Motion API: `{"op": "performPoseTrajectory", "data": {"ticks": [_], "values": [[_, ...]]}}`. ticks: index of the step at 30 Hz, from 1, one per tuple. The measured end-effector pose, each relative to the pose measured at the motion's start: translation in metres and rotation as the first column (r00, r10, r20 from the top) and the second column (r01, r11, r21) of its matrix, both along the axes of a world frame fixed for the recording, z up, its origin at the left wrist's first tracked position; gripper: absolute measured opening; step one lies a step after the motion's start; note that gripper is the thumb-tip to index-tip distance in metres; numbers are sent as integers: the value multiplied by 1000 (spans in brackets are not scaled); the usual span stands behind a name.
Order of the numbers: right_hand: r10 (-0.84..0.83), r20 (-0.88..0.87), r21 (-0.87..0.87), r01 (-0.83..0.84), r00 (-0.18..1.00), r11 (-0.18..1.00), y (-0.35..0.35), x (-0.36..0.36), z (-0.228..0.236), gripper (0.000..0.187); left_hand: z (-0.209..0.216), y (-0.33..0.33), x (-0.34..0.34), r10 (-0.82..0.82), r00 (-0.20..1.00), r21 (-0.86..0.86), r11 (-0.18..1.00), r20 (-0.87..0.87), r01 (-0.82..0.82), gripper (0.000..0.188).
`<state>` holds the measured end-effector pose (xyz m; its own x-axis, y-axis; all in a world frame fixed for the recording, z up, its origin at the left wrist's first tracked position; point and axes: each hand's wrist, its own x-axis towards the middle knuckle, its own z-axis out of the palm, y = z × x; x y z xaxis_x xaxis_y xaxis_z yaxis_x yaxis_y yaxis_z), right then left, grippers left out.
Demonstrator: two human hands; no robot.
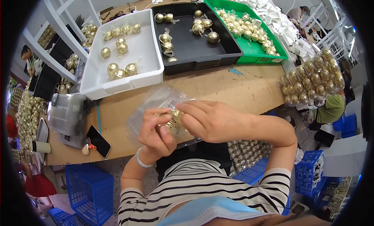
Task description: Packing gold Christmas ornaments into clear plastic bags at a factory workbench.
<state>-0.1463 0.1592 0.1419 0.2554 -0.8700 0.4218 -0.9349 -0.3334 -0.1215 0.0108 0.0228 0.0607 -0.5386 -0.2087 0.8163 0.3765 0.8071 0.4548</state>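
Both of my hands meet over the wooden table [241, 89] just in front of my chest. My left hand [155, 133] grips a gold ball ornament [173, 123] from below, thumb up against it. My right hand [212, 119] closes over the same ball from the right, fingertips pinching at its top. A clear plastic bag [156, 101] lies crumpled under and behind the ball. A pale bangle sits on my left wrist.
Three trays stand at the far side: a white tray [146, 66], a black tray [194, 47] and a green tray [261, 51], each holding gold balls. Bagged gold balls [311, 80] pile at the right edge. A black phone [98, 141] and a grey box [67, 115] lie left.
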Motion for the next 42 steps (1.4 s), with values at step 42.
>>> {"op": "performPoseTrajectory", "data": {"ticks": [42], "values": [[-242,746,204,133,621,970,80,-13,-44,41,31,15,-64,-506,849,-119,843,154,525,30]]}}
